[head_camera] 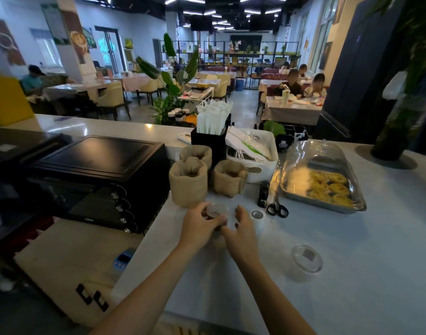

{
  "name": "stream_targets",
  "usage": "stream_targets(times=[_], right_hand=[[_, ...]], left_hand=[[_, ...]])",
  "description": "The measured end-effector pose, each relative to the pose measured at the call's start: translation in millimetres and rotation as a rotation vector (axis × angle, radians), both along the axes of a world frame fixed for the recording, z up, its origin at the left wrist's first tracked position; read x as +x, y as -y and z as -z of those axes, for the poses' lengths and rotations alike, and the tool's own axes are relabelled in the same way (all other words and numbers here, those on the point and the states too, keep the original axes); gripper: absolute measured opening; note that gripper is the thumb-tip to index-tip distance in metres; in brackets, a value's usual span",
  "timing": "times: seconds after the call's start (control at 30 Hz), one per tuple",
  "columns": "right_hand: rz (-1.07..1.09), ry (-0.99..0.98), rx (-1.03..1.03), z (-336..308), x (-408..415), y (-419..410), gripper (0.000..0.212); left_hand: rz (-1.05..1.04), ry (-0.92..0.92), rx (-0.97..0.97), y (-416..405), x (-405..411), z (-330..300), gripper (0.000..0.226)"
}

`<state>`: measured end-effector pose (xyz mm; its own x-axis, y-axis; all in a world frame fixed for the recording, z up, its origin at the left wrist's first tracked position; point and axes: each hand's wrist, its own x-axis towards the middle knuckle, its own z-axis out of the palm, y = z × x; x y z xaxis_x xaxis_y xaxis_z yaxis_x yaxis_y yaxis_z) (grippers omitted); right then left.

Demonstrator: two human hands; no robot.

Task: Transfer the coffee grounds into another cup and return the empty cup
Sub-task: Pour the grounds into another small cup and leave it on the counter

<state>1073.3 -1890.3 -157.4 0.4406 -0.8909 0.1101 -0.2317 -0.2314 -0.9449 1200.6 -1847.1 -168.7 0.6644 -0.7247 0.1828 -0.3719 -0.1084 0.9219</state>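
The left hand [199, 222] curls around a small clear plastic cup with dark contents [216, 212], gripping it just above the pale tabletop [340, 298] in a café, while the right hand [241, 228] sits close beside it, fingers loosely bent and thumb raised near the cup's side; whether the right hand actually touches the cup cannot be told. A second, larger clear plastic cup with a small dark patch inside [305, 261] stands apart to the right on the same tabletop. Behind the hands stand three tan burlap-wrapped pots [187, 183], and to their left a black countertop oven with a row of silver knobs [105, 180]. To the right lie a small round clear lid [257, 214], black-handled scissors [276, 209] and a metal tray of yellow egg tarts under a clear dome cover [324, 186]. A black holder of white wrapped straws [213, 126] and a white bin of paper bags [253, 153] stand farther back, with diners seated at tables beyond.
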Motion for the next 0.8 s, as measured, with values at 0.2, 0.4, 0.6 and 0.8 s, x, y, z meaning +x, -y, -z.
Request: stream_targets(times=[0.2,0.4,0.6,0.8], right_hand=[[-0.092,0.138,0.146,-8,8,4,0.045],[-0.027,0.218,0.215,-8,20,19,0.027],[0.033,0.237,0.293,0,37,29,0.033],[0.070,0.225,0.306,3,49,36,0.036]], left_hand=[[-0.011,-0.098,0.018,11,16,10,0.042],[0.052,-0.075,0.052,27,15,18,0.037],[0.207,-0.200,0.140,36,29,15,0.052],[0.344,-0.255,0.139,42,37,7,0.058]])
